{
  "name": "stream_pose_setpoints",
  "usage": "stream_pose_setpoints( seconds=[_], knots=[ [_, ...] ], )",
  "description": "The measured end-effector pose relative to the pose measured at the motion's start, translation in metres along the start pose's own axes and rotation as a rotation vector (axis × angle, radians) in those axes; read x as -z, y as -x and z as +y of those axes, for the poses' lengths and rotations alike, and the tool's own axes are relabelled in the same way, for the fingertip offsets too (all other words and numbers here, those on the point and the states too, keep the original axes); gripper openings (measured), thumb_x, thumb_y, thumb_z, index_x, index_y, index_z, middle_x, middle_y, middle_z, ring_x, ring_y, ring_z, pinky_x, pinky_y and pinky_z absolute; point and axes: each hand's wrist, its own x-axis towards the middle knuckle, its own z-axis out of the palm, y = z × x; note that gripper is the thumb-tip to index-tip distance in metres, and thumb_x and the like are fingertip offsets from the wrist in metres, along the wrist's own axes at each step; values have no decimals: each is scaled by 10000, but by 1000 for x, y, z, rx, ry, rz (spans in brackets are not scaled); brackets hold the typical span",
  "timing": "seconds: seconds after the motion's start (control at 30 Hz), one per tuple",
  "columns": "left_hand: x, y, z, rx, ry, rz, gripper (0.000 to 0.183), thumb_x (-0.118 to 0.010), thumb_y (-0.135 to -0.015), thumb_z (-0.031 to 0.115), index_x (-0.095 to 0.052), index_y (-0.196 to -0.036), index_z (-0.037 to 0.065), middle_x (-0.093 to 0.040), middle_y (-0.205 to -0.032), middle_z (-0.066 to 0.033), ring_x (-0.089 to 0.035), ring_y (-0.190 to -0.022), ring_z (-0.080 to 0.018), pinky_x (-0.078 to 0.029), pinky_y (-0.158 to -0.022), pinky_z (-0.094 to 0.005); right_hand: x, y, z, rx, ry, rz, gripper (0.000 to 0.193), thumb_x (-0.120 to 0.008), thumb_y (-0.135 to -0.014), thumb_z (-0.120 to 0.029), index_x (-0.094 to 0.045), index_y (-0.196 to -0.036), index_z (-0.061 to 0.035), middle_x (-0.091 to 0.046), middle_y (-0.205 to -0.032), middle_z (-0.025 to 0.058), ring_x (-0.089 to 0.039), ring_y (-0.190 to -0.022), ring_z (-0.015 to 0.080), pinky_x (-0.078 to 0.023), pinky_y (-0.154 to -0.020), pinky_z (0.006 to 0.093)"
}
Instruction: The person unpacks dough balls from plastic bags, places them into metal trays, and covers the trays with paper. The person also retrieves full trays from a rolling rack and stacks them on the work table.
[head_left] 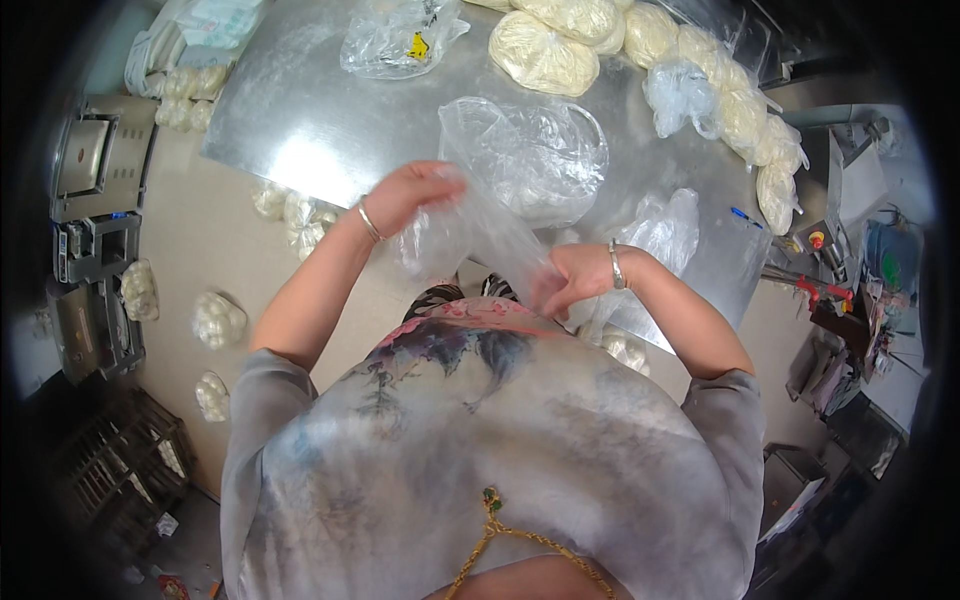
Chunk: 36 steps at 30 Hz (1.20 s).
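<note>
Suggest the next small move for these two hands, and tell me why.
I'd probably have the right hand and left hand ease apart the layers of the clear plastic bag. It is stretched between them, no contents show in it, and blur hides whether its mouth is open, so checking for an opening seems the sensible small step.

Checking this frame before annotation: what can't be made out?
All in the head view:
- Right hand: motion blur hides the fingertips' exact grip.
- Clear bag between the hands: blur and see-through film hide its opening.
- Dark patterned legwear or footwear: mostly hidden by the shirt; can't tell which.
- White bagged items: partly hidden by the table.
- Topmost pale bags: cut off by the upper edge.
</note>
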Motion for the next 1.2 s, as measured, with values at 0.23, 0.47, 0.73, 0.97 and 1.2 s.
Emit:
stream_pose_setpoints(
  seconds=[0.23,0.47,0.73,0.97,1.2],
  knots=[
    [24,1,-32,72,703,-162,281,-428,-913,313,-485,-743,97,-529,-725,-12,-539,-684,-162,-450,-804,-360,26,16,56,611,-989,918,103,-549,-858,-149,-565,-859,-47,-583,-737,47,-570,-668,144,-480,-613,285],
    [36,11,-68,-328,1050,-265,560,-520,-849,451,-401,-1223,52,-539,-842,-25,-519,-736,-157,-442,-817,-368,21,12,83,789,-1470,806,198,-561,-873,-245,-554,-863,-47,-536,-727,25,-511,-610,127,-442,-539,266],
    [7,18,-52,-432,1025,-158,864,-640,-792,357,-97,-1416,108,-534,-1040,-67,-533,-777,-119,-452,-787,-281,15,-2,95,731,-1561,797,239,-560,-872,-270,-545,-905,-34,-576,-794,66,-570,-685,167,-501,-594,304],
    [35,11,-65,-404,907,-373,906,-655,-781,189,-16,-1421,129,-548,-1050,-59,-521,-1032,-208,-376,-966,-400,-2,-9,84,714,-1656,811,337,-477,-910,-323,-547,-986,-2,-601,-821,88,-597,-700,179,-510,-612,308],
    [24,12,-70,-337,690,-24,657,-615,-756,25,-300,-1329,80,-548,-966,-36,-542,-837,-129,-438,-767,-260,-23,-2,75,755,-1522,916,333,-530,-876,-261,-524,-1070,9,-591,-938,98,-585,-837,194,-495,-744,330]
  ],
)
